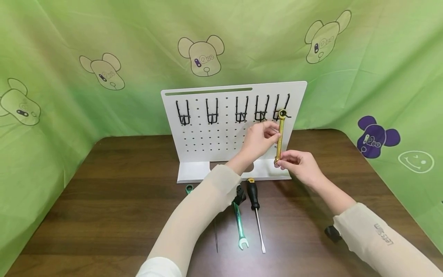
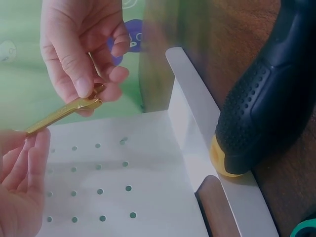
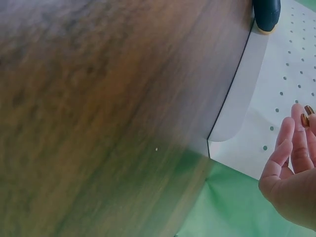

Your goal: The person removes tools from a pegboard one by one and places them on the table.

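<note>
A gold combination wrench (image 1: 280, 135) stands nearly upright before the pegboard, its ring end overlapping the rightmost black hook (image 1: 286, 100) in the head view. My left hand (image 1: 259, 137) pinches its shaft between thumb and fingers. Lower down, my right hand (image 1: 300, 166) pinches the other end with thumb and fingertips. The left wrist view shows both hands on the wrench (image 2: 59, 117). From the right wrist, only a bit of gold metal (image 3: 305, 120) is visible at my right fingertips; the frame edge cuts off the rest.
The white pegboard (image 1: 200, 138) carries several double hooks in a row. On the brown table (image 1: 121, 200) lie a black-and-yellow screwdriver (image 1: 253, 194) and a green open-end wrench (image 1: 240, 227). A green ring end (image 1: 189, 188) and thin metal shaft (image 1: 216, 238) show beside my left sleeve, which hides parts.
</note>
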Available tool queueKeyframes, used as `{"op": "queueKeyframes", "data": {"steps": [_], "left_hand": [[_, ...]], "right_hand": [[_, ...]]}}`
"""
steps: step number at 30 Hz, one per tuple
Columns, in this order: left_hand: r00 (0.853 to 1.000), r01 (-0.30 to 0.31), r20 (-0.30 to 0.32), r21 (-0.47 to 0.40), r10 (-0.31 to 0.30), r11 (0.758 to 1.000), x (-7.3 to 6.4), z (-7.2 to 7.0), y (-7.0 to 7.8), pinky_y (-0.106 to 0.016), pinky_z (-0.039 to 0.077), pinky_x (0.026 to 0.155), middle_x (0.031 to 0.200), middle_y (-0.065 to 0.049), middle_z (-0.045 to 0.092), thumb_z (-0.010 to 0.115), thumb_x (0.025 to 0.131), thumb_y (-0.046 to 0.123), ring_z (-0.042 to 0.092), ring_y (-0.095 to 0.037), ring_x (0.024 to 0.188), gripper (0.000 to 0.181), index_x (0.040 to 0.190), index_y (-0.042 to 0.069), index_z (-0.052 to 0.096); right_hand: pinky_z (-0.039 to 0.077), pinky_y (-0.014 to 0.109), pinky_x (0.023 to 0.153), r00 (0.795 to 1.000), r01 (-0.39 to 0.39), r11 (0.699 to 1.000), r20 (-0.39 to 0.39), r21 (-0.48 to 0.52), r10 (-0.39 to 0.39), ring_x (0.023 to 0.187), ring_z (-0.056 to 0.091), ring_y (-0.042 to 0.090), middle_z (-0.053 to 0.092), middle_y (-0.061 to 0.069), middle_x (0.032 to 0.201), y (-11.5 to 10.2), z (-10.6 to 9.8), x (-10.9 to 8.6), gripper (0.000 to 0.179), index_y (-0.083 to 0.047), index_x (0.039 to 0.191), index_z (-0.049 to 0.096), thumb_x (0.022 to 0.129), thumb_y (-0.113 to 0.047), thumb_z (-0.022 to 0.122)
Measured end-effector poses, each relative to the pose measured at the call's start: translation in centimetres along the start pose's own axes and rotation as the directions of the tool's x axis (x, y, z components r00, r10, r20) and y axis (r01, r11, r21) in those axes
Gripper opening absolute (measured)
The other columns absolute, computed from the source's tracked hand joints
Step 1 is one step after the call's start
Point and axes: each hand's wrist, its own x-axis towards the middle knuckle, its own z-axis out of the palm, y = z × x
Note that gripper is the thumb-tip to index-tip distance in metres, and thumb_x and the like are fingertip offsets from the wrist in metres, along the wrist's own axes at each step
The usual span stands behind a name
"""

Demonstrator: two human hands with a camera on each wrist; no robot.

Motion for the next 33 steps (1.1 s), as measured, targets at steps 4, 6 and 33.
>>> {"op": "queueKeyframes", "data": {"steps": [4, 6, 33], "left_hand": [[1.000, 0.001, 0.011, 0.009, -0.001, 1.000, -0.1, 0.0, 0.2, -0.008, 0.046, 0.065, 0.093, -0.002, 0.077, 0.070, 0.094, 0.017, 0.064, -0.003, 0.074, 0.015, 0.107, 0.010, 0.071], [1.000, 0.003, 0.014, -0.002, -0.003, 1.000, -0.2, 0.0, 0.3, -0.008, 0.046, 0.065, 0.094, -0.002, 0.076, 0.070, 0.094, 0.017, 0.064, -0.003, 0.075, 0.015, 0.107, 0.010, 0.071], [0.999, -0.035, 0.029, -0.079, 0.037, 0.996, -1.2, -0.5, 0.7, -0.010, 0.049, 0.068, 0.091, -0.003, 0.076, 0.067, 0.095, 0.014, 0.062, 0.001, 0.075, 0.011, 0.105, 0.010, 0.070]], "right_hand": [[0.052, 0.015, 0.066, 1.000, -0.001, 1.000, -0.005, -0.004, 0.001, 0.070, 0.067, 0.000, 0.072, -0.019, 0.077, -0.3, 0.0, -0.2, 0.019, 0.013, 0.103, 0.066, 0.091, -0.002, 0.068], [0.053, 0.015, 0.066, 1.000, 0.004, 1.000, -0.007, -0.012, -0.004, 0.071, 0.067, 0.001, 0.072, -0.019, 0.077, -0.4, -0.1, -0.3, 0.020, 0.013, 0.103, 0.066, 0.091, -0.002, 0.068], [0.050, 0.017, 0.062, 0.999, 0.033, 0.999, 0.019, -0.029, -0.033, 0.071, 0.065, 0.001, 0.072, -0.017, 0.078, -1.1, -0.3, -1.1, 0.016, 0.010, 0.102, 0.067, 0.091, -0.001, 0.068]]}}
